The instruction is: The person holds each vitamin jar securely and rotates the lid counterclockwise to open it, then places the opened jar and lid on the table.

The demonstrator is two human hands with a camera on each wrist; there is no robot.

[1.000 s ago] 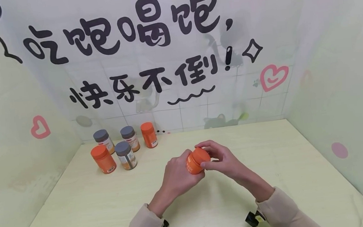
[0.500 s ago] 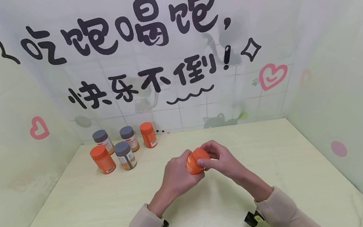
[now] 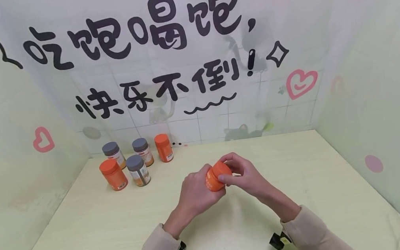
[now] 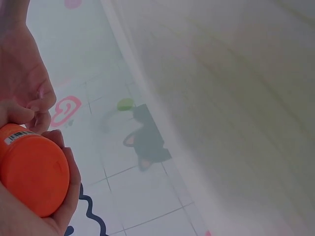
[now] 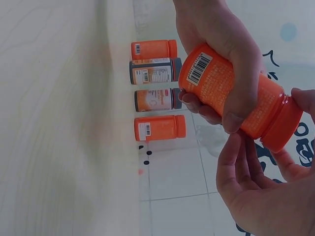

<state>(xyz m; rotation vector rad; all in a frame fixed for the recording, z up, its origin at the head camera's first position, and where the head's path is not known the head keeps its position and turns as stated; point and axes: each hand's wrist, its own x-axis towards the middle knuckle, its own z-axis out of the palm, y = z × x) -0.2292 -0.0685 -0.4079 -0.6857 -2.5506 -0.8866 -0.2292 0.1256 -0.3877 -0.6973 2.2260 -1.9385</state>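
In the head view I'm counting two hands on one held orange bottle (image 3: 215, 177), which is hanging above the table (image 3: 210, 239) between 5 and 6 o'clock from mid-view. The left hand (image 3: 196, 193) is wrapping its fingers around the body; the right hand (image 3: 246, 178) is pinching the cap (image 3: 222, 169), which is leaning toward 1 or 2 o'clock. Around 9 o'clock from them, five more are standing: two orange bottles (image 3: 113, 175) and three grey-lidded bottles (image 3: 139, 171), the rear left one being partly covered by its neighbours. Their print is coming through too small for me to read. The table's near edge is falling outside my frame; its back edge is meeting the back wall (image 3: 200, 129), and its surface is stretching toward 3 o'clock.

In the left wrist view I'm seeing the bottle's round base at 8 o'clock, the left hand curling around it. Both hands are being cut off, and the cap is hiding. The table's edge is running from 11 to 5 o'clock.

In the right wrist view everything is lying sideways, the cap pointing to 4 o'clock. I'm counting four standing bottles at 9 o'clock, two of each kind.
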